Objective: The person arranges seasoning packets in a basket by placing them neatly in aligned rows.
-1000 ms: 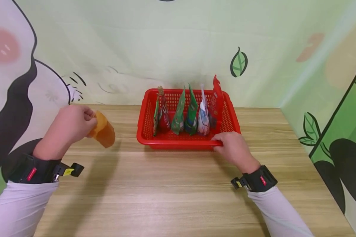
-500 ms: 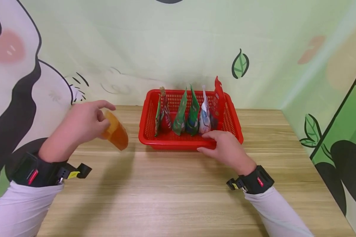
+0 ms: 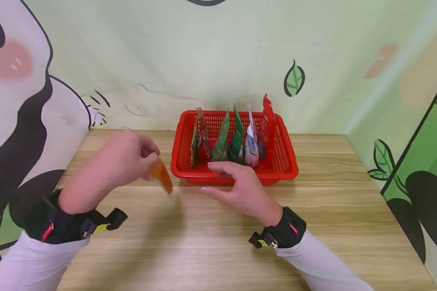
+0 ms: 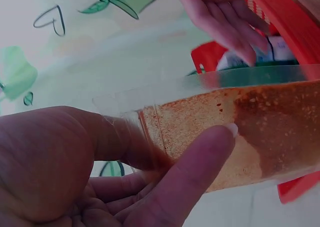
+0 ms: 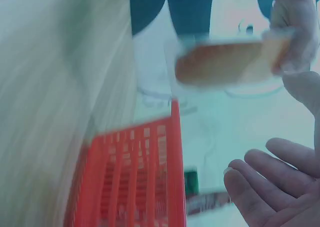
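Note:
In the head view, my left hand (image 3: 127, 161) pinches a clear packet of orange-red powder (image 3: 162, 176) above the table, just left of a red plastic basket (image 3: 233, 176). The left wrist view has the thumb lying on one face of this clear packet (image 4: 200, 107), with fingers behind it. My right hand (image 3: 240, 190) is before the basket's front side, thumb and fingers spread, holding nothing; whether it touches the rim I cannot tell. In the right wrist view its relaxed fingers (image 5: 250, 179) face the packet (image 5: 225, 64).
Inside the basket stand a thin green packet (image 3: 193, 145), a dark red bottle (image 3: 204, 145), two green pouches (image 3: 221, 139), a white pouch (image 3: 251, 145) and a tall red pouch (image 3: 267, 129). The wooden table (image 3: 218, 242) meets a printed cloth backdrop (image 3: 149, 52).
My left hand has moved right with the packet, toward the basket. The right hand has let go of the basket's front rim and shifted left along it.

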